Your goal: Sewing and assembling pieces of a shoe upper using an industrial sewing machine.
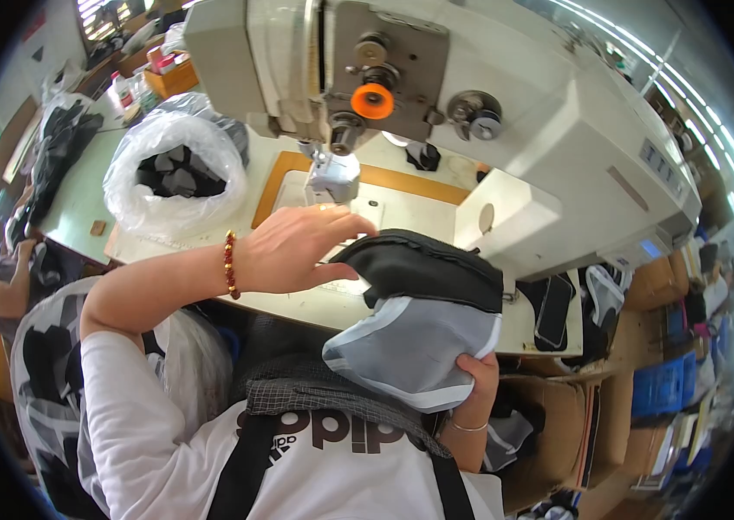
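A sewn fabric piece, with a black padded upper part and a grey mesh lower part edged in white (415, 342), is held up over the table's front edge. Its shape resembles a shoe upper. My right hand (476, 381) pinches the lower right edge of the mesh, thumb on the front, other fingers hidden behind. My left hand (302, 249) is open, fingers stretched to the right and thumb apart. Its fingertips are at the black part's upper left edge; whether they touch is unclear. Just beyond is the sewing machine (558, 95), its needle area (324, 169) above the bed.
A white plastic bag (172, 204) of black pieces stands left on the table. A phone (553, 312) lies at the right. Below are a cardboard box (558, 425) with fabric pieces and a blue crate (663, 386). Another bag (46, 364) sits at my left; a person (7, 286) sits beyond.
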`<action>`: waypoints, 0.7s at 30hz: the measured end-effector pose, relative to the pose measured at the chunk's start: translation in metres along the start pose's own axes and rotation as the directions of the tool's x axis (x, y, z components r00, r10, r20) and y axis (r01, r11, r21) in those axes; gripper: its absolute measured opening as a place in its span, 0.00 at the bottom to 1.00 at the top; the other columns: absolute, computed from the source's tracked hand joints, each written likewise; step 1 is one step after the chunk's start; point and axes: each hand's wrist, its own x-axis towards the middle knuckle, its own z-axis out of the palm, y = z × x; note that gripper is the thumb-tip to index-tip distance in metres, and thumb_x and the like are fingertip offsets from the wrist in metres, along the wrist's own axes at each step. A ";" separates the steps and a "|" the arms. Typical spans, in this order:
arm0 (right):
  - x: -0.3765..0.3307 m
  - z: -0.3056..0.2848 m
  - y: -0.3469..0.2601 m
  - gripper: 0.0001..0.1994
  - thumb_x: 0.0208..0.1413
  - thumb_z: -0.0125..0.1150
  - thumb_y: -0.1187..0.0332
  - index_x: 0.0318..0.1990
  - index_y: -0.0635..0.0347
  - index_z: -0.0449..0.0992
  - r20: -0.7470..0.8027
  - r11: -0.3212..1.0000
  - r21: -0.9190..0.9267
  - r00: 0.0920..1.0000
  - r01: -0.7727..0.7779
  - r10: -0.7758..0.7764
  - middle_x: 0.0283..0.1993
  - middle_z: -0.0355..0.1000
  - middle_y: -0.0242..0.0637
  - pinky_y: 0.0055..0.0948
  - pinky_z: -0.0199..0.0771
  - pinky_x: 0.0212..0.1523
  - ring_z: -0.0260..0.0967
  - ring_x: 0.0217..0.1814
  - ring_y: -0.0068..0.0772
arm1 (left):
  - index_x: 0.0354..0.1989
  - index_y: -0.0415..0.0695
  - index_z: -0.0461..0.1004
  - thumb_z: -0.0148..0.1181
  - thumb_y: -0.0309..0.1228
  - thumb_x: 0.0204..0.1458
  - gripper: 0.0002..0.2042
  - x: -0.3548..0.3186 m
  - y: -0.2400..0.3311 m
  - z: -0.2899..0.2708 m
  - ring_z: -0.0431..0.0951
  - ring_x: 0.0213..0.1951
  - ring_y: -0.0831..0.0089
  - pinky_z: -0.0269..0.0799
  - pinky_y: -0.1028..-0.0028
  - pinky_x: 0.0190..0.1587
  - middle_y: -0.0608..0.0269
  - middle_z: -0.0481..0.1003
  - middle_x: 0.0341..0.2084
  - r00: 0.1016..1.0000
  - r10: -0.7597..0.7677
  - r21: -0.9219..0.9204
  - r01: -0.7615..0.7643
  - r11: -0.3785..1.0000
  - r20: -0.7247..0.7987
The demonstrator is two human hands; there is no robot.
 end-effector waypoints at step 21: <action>0.030 0.079 -0.025 0.25 0.42 0.57 0.77 0.49 0.45 0.85 0.793 -0.419 -0.572 0.607 0.706 -0.060 0.55 0.77 0.38 0.38 0.76 0.52 0.74 0.55 0.40 | 0.54 0.40 0.72 0.64 0.38 0.62 0.18 0.044 -0.051 0.060 0.76 0.41 0.82 0.71 0.78 0.45 0.68 0.78 0.38 0.848 -0.032 -0.800 0.511 0.315 0.529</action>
